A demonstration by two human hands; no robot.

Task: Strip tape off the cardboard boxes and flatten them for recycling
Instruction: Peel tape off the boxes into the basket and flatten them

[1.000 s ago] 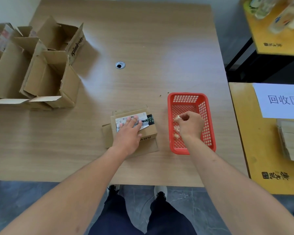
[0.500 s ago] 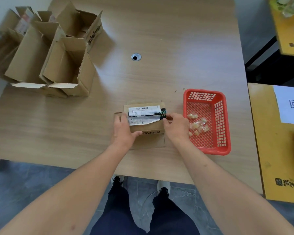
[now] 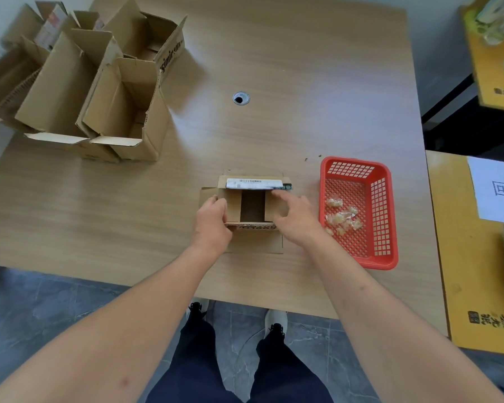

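Two flaps of the small box are lying open under my hands, near the table's front edge, just left of the basket. I am gripping the left flap with my left hand, fingers curled over its edge; my right hand is resting on the right flap with relaxed, spread fingers. My worry is the label still clinging to the far flap: flattening now could trap it. Pressing unevenly could slide the box into the basket and spill the tape scraps. Other boxes are waiting far left.
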